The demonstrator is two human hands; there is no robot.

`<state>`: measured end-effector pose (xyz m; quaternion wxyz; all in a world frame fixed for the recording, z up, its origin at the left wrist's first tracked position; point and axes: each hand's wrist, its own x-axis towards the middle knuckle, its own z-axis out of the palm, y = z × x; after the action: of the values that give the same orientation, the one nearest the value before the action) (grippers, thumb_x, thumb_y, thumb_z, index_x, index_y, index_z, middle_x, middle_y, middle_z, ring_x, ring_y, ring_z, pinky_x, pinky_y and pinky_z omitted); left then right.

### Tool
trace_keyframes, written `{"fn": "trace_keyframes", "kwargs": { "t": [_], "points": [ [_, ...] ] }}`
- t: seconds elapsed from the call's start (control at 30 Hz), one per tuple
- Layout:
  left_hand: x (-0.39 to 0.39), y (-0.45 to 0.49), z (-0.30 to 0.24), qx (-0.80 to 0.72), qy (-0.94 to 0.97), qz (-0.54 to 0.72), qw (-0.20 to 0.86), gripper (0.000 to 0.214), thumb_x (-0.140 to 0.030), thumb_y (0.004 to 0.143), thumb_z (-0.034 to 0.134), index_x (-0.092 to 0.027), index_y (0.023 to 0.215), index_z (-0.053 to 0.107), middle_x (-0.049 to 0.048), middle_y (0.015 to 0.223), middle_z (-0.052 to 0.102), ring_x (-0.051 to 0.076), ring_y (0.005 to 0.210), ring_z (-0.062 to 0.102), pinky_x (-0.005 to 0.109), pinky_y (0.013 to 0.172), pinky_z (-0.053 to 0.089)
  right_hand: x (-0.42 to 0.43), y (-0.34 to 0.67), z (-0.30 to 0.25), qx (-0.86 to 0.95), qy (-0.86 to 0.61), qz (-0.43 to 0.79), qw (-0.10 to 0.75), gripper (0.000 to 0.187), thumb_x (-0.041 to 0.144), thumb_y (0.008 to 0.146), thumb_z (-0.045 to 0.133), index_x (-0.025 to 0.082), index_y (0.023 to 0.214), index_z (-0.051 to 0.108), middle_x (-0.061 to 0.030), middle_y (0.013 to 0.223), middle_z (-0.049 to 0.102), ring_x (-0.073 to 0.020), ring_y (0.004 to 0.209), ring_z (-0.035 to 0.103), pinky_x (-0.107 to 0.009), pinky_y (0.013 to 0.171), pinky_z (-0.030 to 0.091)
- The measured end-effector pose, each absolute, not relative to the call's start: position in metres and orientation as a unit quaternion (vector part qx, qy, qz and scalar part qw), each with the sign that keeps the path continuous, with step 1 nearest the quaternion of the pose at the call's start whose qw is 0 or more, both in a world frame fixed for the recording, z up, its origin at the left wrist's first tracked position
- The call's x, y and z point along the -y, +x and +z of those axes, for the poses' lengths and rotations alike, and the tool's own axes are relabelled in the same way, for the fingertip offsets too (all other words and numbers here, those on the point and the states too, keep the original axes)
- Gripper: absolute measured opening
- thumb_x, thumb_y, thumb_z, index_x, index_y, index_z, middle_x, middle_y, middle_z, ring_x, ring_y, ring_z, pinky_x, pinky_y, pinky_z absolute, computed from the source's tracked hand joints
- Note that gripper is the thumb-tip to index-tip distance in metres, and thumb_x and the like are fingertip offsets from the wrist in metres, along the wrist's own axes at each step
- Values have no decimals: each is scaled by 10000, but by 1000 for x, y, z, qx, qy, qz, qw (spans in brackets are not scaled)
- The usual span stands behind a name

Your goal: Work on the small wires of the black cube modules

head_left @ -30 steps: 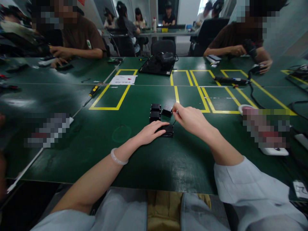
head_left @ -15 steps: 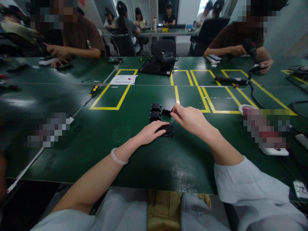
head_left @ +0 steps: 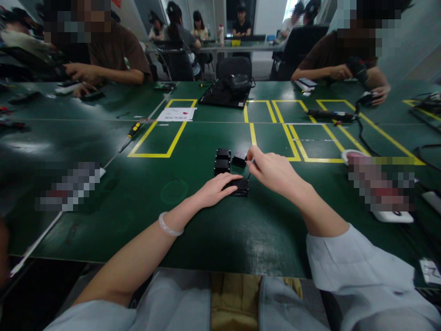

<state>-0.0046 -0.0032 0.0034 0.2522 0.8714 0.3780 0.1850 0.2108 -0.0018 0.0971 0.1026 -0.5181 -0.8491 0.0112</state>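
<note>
A small black rectangular block point(head_left: 242, 186) lies on the green table, with little studs or screw heads showing at its right end. My left hand point(head_left: 219, 187) holds it from the left, fingers along its far side and thumb on the near side. In a pinch, my right hand point(head_left: 263, 164) grips a thin dark rod point(head_left: 248, 176), whose lower end meets the block's far right corner. The top of the rod is hidden by my fingers, so its kind is unclear. Just beyond are two more black blocks point(head_left: 222, 161) in a column and a tilted one point(head_left: 240, 158) beside my right fingertips.
A yellow-and-black screwdriver point(head_left: 133, 130) and a printed paper point(head_left: 177, 114) lie to the left. Blurred-out phone-like devices rest at both sides. A black tray point(head_left: 223, 96), a black pen-shaped tool point(head_left: 330, 115) and cables lie farther off. Two people work across the table.
My right hand has shifted very slightly, its fingertips a little higher and turned. My left hand and the blocks stay where they were.
</note>
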Motion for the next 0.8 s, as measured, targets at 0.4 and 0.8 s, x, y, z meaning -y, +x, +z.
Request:
{"fn": "trace_keyframes", "kwargs": {
  "t": [0.4, 0.8],
  "points": [
    [3, -4, 3, -376, 873, 188, 249, 410, -407, 1013, 372, -247, 1378, 466, 63, 1295, 570, 235, 1185, 516, 376, 1022, 400, 1, 211, 97, 850, -519, 14, 94, 299, 341, 969, 296, 197, 1119, 511, -56, 806, 683, -164, 629, 564, -281, 541, 212],
    [3, -5, 1, -375, 873, 190, 249, 413, -413, 1012, 377, -242, 1378, 463, 64, 1284, 569, 229, 1170, 521, 365, 1014, 402, 2, 211, 98, 851, -516, 23, 100, 315, 395, 972, 285, 203, 1102, 498, -57, 825, 684, -186, 678, 590, -281, 559, 234]
  ]
}}
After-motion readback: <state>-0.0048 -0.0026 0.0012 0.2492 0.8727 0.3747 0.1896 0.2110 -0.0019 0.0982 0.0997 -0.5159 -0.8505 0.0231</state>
